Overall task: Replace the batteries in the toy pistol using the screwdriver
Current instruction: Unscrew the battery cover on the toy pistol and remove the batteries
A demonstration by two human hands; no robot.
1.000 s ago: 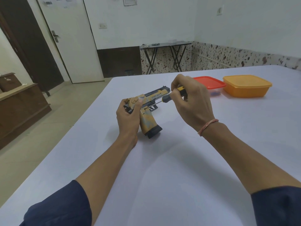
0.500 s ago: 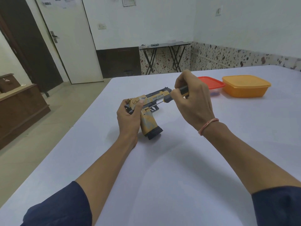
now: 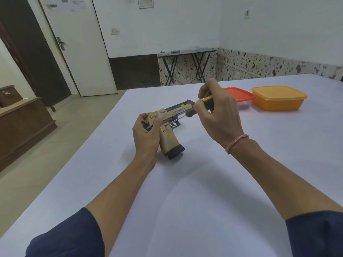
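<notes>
Bracing the toy pistol point(image 3: 168, 140) butt-down on the desk point(image 3: 185, 201), the left hand point(image 3: 146, 134) wraps round the rear of the slide with the thumb laid over the top. That reads as a steadying hold, so the body cannot twist under the tool. Over to the right hand point(image 3: 220, 117): its fingers are curled round the screwdriver point(image 3: 192, 112), pinching the black-and-yellow handle near the collar. The thin metal shaft slants down and left, and the tip meets the frame just above the grip, beside the trigger guard. Whether it is seated in a screw head is too small to tell. The low fingertip pinch suits fine twisting rather than force, so I judge a cover screw is being worked and the batteries are not yet reached. The pistol looks like moulded plastic, tan with blue-grey scuffed paint, a blocky black base plate and lettering along the slide. The desk is smooth, pale and matte. Well beyond the hands sit a rounded orange plastic tub point(image 3: 278, 98) and a red-lidded box point(image 3: 239, 94), side by side.
</notes>
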